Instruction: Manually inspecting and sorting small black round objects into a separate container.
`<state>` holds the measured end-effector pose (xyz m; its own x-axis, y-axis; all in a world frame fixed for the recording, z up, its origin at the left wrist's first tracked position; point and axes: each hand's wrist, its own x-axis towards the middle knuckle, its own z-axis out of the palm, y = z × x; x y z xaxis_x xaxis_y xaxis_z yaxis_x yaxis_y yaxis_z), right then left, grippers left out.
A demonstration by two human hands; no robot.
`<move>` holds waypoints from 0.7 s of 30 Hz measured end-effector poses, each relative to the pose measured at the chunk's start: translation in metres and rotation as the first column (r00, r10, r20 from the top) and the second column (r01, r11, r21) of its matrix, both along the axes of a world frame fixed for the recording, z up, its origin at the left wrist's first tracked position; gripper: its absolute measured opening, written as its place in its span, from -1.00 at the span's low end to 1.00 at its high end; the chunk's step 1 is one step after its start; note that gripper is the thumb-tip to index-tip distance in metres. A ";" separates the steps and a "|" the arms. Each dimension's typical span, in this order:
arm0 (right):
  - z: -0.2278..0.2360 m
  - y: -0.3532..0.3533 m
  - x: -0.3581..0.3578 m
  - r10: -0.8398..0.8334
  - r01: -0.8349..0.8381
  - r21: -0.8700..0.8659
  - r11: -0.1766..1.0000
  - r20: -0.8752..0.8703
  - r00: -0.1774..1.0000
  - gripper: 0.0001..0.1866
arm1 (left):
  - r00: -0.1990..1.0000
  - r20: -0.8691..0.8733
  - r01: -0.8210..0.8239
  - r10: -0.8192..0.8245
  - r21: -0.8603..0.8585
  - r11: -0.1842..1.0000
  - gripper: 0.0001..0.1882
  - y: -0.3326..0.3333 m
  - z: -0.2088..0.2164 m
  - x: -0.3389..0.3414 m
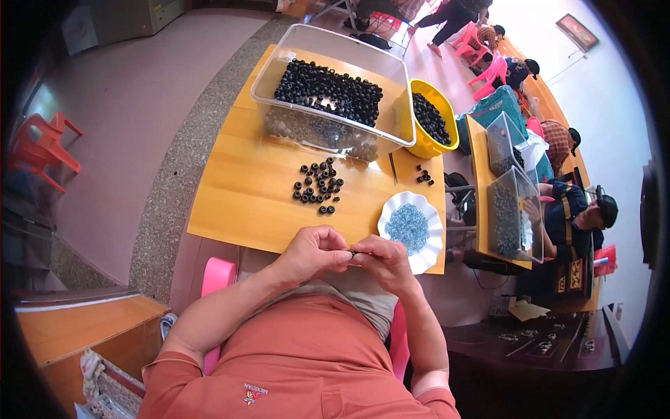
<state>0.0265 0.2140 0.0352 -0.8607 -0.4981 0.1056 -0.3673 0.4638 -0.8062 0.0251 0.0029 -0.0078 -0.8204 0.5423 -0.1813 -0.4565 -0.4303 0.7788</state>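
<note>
On the wooden table (237,209) stands a clear plastic bin (331,87) heaped with black rings, a yellow bowl (433,119) of more beside it, both within arm's reach. Nearer lie a white plate (410,227) of pale blue bits and a loose cluster of rings (318,185). At the table edge, the left hand (313,251) and right hand (382,260) meet fingertip to fingertip, pinching one small black ring (352,254) between them.

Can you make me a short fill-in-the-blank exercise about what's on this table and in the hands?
1. The heap of black rings lies in a clear plastic ____.
2. The white scalloped plate holds small pale ____ parts.
3. Beside the clear bin stands a ____ bowl of black rings.
4. Left hand and right hand pinch one small ____ piece between them.

Missing words: bin; blue; yellow; black
</note>
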 end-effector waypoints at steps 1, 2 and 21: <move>-0.007 0.000 0.001 0.001 -0.001 0.001 1.000 -0.001 1.000 -0.82 | 1.000 -0.001 -0.001 0.001 0.001 1.000 -0.85 0.001 -0.001 0.000; -0.015 -0.001 0.001 -0.019 0.014 -0.061 0.998 -0.079 0.997 -0.78 | 1.000 0.009 -0.025 0.024 0.028 0.999 -0.84 0.001 -0.002 -0.001; -0.040 -0.046 0.020 -0.334 0.308 -0.136 0.942 -0.484 0.809 -0.58 | 0.955 0.071 -0.293 0.287 0.119 0.949 -0.84 0.008 -0.001 0.008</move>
<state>0.0460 0.1680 -0.0044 -0.7962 -0.1856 0.5758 -0.5586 0.5911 -0.5818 0.0336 0.0107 -0.0090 -0.9369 0.3036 -0.1732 -0.3357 -0.6437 0.6877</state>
